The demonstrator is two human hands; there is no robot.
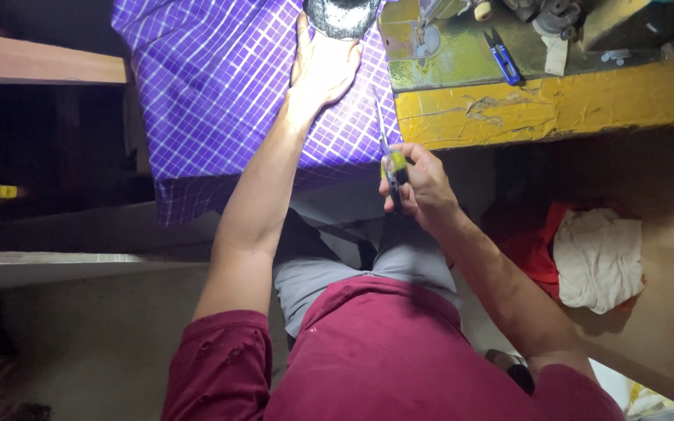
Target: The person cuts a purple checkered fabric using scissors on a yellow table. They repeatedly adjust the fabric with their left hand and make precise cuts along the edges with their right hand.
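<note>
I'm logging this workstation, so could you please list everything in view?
cloth: one, purple with white checks, draped over the table's near edge
table: one, yellow worn edge, upper right
snips: one, blue, on the table
screwdriver: one, yellow-green handle, in the right hand
dark object: one, top centre, at the left fingertips
rag: one, white, on red fabric, lower right
left hand: flat on the cloth
right hand: closed around the screwdriver

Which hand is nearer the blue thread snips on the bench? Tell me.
Right. The right hand, gripping a screwdriver, sits below the blue thread snips; the left hand lies flat on the purple checked cloth, farther left.
</note>
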